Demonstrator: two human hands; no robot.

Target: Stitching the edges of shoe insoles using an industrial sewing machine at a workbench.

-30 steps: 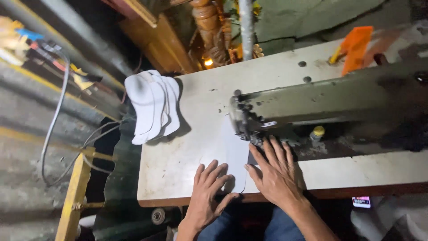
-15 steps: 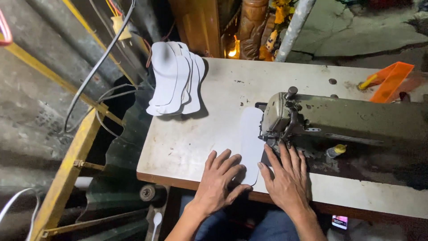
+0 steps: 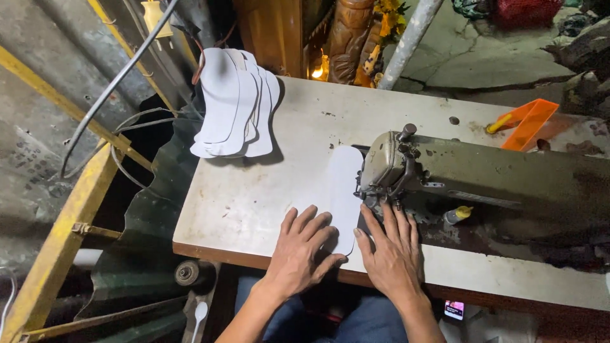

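A white sole-shaped piece (image 3: 340,190) lies flat on the pale worktable (image 3: 254,197), running under the head of an old olive-green sewing machine (image 3: 483,178). My left hand (image 3: 302,251) rests flat on the near end of the piece, fingers spread. My right hand (image 3: 394,251) presses down beside it, fingertips just below the machine's needle area (image 3: 387,197). Neither hand grips anything.
A stack of white sole-shaped pieces (image 3: 235,105) overhangs the table's far left corner. An orange tray (image 3: 528,122) sits at the far right, a small yellow-capped bottle (image 3: 457,215) by the machine. Yellow metal frame (image 3: 60,235) and cables (image 3: 121,76) stand at left.
The camera has swung left and downward, so the table and machine sit further right in view. Both hands stay flat on the white piece, which appears fed slightly further under the machine.
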